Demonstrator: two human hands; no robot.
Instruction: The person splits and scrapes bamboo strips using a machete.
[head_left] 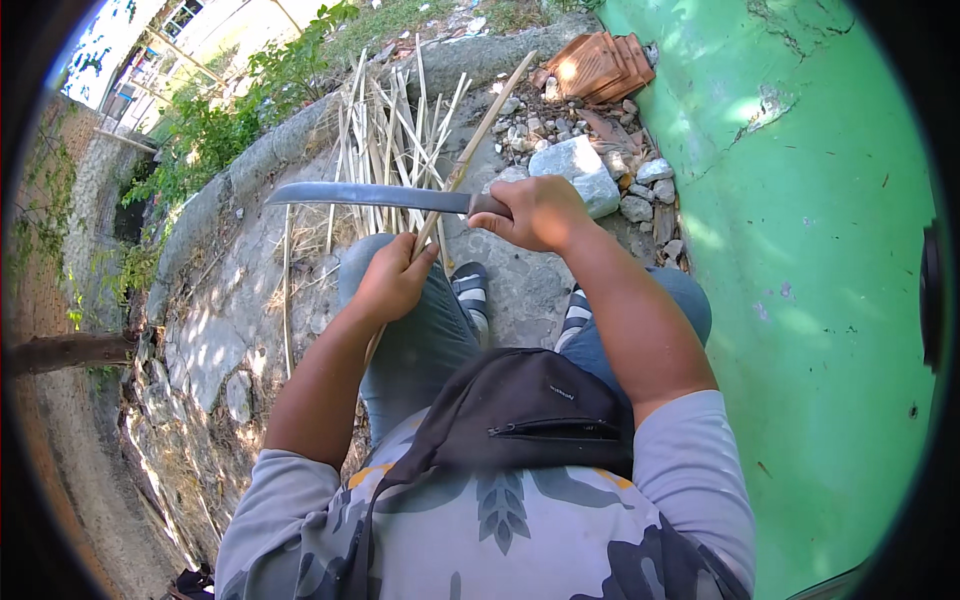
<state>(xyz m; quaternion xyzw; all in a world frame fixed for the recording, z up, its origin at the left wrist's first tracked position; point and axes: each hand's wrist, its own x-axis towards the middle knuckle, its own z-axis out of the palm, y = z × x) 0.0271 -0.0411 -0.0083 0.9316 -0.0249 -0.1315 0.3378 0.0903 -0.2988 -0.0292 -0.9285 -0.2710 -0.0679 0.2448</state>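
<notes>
My right hand [541, 214] is closed round the dark handle of a machete [365, 194], whose long blade points left with its tip slightly low. In my left hand [396, 280] is a long bamboo strip [494, 118], pinched between thumb and fingers; it slants up to the far right. The blade crosses in front of the strip near the handle end; whether the two touch I cannot tell. Beyond the blade lies a loose heap of thin pale strips [385, 135]. My left hand is close to my left knee.
Broken stones [575, 165] and stacked orange roof tiles [598, 68] lie at the far right. A green surface [800, 300] fills the right side. A low concrete kerb [260, 165] curves along the left, with leafy plants [205, 140] behind it. My sandalled feet [470, 290] are below my hands.
</notes>
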